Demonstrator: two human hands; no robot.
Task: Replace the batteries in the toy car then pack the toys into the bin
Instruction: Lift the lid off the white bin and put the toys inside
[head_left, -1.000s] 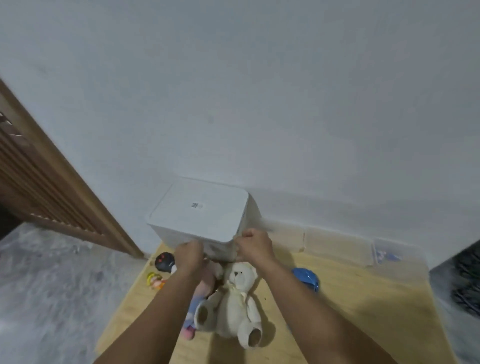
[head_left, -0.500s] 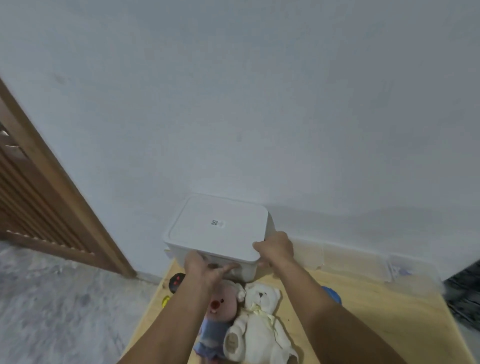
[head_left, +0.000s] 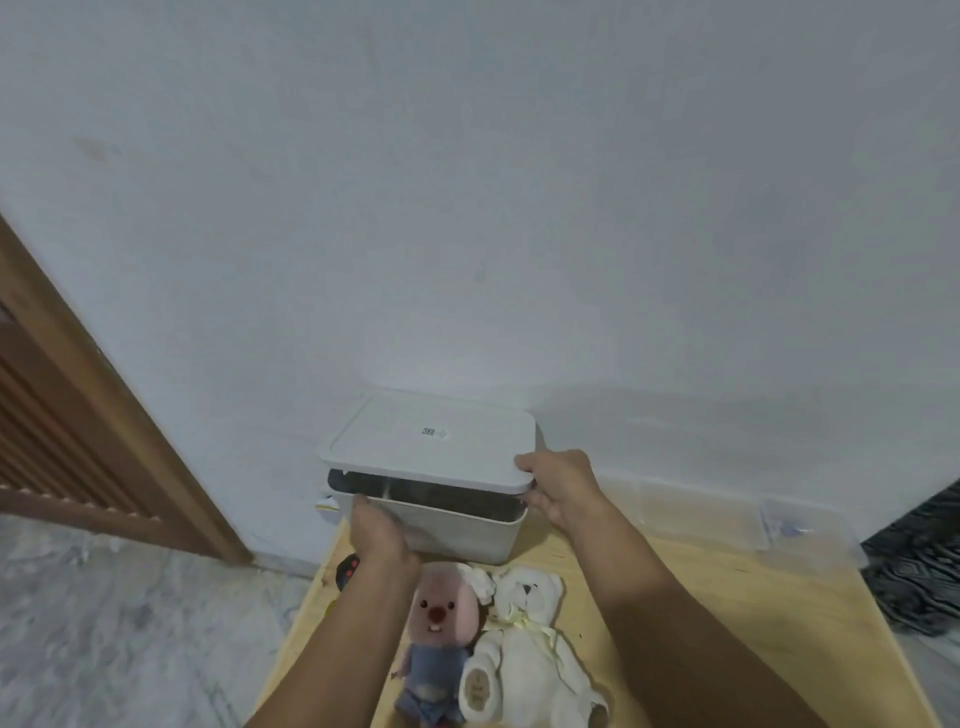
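Wooden table (head_left: 727, 613) | right hand (head_left: 563, 486) grips raised lid (head_left: 431, 441) | left hand (head_left: 376, 530) blurred, grip unclear | bin (head_left: 467, 530) interior dark

Our blurred left hand (head_left: 375, 535) hides most of a black round toy (head_left: 347, 570); we cannot identify it.

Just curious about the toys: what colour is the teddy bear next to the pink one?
Cream white teddy bear, seen in the head view.
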